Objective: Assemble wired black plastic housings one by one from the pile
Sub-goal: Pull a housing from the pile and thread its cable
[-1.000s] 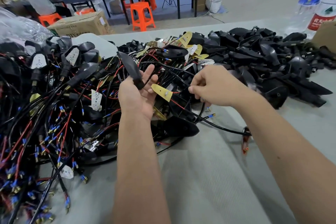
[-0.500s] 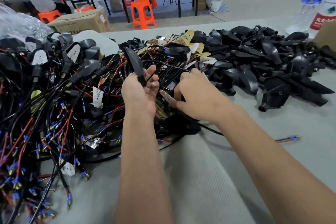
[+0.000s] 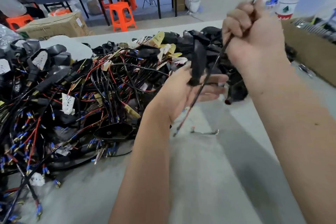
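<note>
Black cable now runs taut through the housing: the right hand, fist closed on it, has risen from beside the left hand, whose thumb steadies the housing beside the pile, fingers loosely extended. Threading looks nearly finished.

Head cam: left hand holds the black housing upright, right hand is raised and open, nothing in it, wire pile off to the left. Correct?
Not quite. In the head view the right hand is raised but not open: its fingers are curled round the black wire, pulling it up. The rest holds: the left hand holds the black housing upright, and the wire pile lies to the left.
</note>
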`<control>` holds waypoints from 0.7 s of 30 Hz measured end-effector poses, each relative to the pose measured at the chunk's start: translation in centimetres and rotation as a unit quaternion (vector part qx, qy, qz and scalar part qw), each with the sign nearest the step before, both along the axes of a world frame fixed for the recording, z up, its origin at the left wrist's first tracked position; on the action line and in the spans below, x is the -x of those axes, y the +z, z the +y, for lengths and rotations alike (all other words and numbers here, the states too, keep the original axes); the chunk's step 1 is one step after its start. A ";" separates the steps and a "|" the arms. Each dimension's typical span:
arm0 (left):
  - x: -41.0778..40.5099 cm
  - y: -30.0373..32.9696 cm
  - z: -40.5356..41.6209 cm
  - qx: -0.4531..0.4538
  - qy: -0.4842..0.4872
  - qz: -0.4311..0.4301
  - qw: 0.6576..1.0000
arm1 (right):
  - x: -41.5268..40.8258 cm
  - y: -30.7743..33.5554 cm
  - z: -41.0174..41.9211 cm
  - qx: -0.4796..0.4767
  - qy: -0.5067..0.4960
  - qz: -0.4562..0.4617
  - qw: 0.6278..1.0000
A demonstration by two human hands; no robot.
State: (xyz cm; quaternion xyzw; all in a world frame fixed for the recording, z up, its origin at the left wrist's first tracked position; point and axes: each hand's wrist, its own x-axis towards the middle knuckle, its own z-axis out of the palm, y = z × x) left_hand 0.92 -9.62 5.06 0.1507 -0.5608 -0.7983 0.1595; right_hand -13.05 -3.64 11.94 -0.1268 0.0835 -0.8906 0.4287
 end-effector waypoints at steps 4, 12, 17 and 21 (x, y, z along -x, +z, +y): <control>-0.5 -1.0 0.2 0.067 -0.057 -0.080 0.993 | 3.8 -2.3 2.1 -0.068 -0.109 -0.078 0.989; 1.3 -2.3 0.0 0.053 0.039 -0.146 0.987 | 0.8 -12.4 5.5 -0.371 -0.092 0.338 0.860; 1.2 -3.2 -0.2 0.099 0.082 -0.180 0.975 | -1.0 -13.4 5.6 -0.321 -0.054 0.355 0.877; 0.7 -3.7 -0.8 0.128 0.112 -0.195 0.966 | -1.5 -13.8 5.2 -0.309 -0.055 0.318 0.895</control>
